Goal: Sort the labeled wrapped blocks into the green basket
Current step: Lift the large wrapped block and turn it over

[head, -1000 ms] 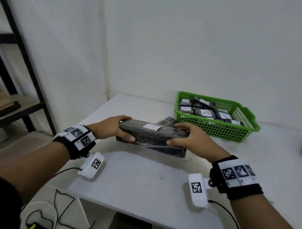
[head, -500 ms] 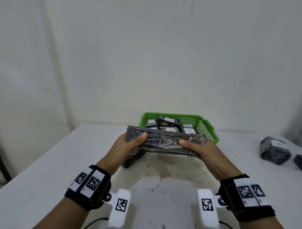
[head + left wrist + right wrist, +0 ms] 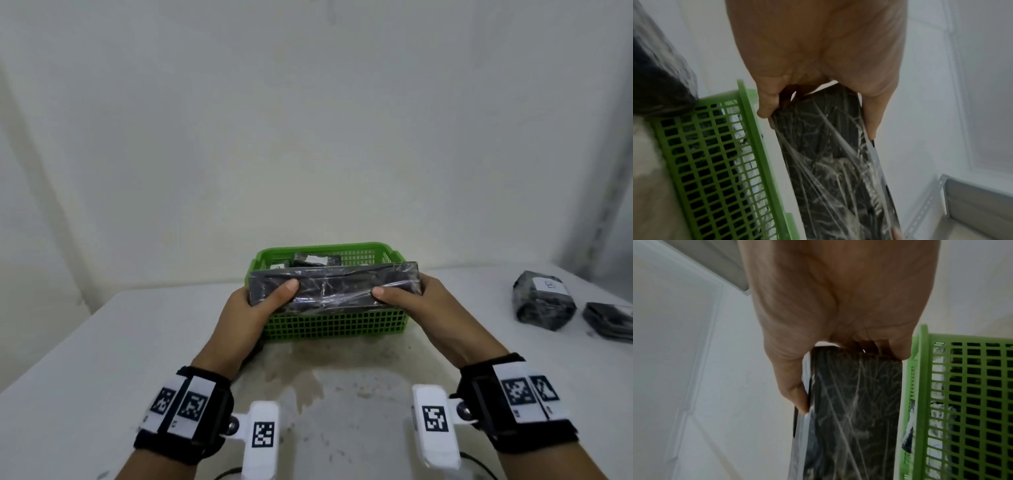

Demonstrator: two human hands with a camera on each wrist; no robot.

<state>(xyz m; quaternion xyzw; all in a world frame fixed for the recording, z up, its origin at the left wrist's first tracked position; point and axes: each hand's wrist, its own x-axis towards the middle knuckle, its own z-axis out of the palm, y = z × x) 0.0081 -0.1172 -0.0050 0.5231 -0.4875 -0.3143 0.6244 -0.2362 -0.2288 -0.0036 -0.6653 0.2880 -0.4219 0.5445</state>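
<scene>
A long black block wrapped in clear film hangs level just above the near rim of the green basket. My left hand grips its left end, thumb on the near face. My right hand grips its right end the same way. Its label is hidden. Inside the basket lie several smaller wrapped blocks with white labels.
On the white table at the right lie a wrapped labeled block and a flatter dark wrapped block. Another dark wrapped block lies left of the basket. A white wall stands close behind the basket.
Both hands have carried the long block forward from in front of the basket to just above its near rim. My head view has moved closer.
</scene>
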